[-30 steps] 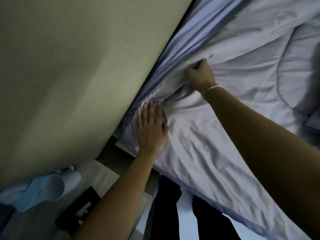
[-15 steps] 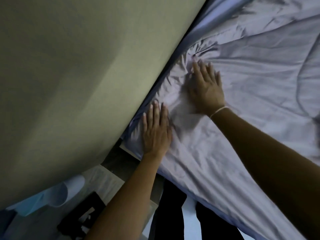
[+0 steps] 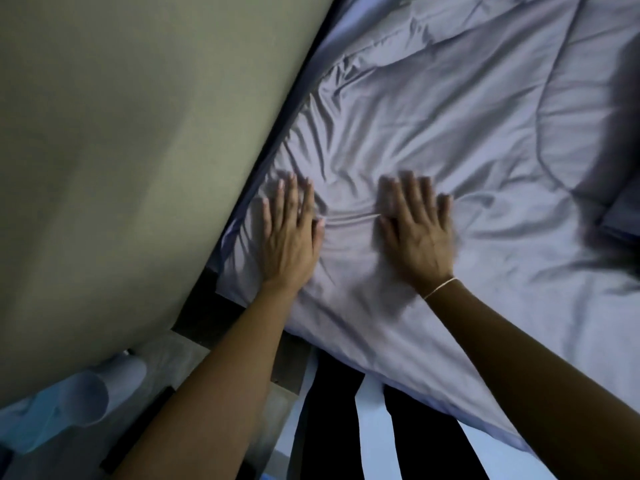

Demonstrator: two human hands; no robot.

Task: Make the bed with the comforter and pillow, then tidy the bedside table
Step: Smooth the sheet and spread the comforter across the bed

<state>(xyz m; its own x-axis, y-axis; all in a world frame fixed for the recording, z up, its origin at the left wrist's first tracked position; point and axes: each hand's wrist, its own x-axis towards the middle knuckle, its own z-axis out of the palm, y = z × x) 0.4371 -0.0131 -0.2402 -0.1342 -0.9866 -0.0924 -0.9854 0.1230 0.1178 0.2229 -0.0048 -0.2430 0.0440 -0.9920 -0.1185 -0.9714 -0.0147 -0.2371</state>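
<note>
Dim light covers a pale greenish wall (image 3: pixel 114 161) on the left, and the bed runs along it toward the top right. Across the bed I see the comforter (image 3: pixel 433 133), a soft lavender-grey fabric with a slight sheen, spread over most of the view and reaching to the wall edge. Its surface is creased: folds fan out from the spot ahead of my hands, and a curved stitched seam sweeps down the right part. Its near corner hangs over the bed's edge by the wall. My left hand (image 3: pixel 289 237) lies flat on the comforter near that corner, palm down, fingers spread and relaxed, gripping nothing. My right hand (image 3: pixel 417 233) lies flat just beside it, also palm down with fingers extended, slightly blurred; a thin bracelet (image 3: pixel 440 287) circles its wrist. A small ridge of cloth is bunched between the two hands. Below the wall, at lower left, something pale blue (image 3: pixel 79 400) sits on the floor; I cannot tell what it is.
</note>
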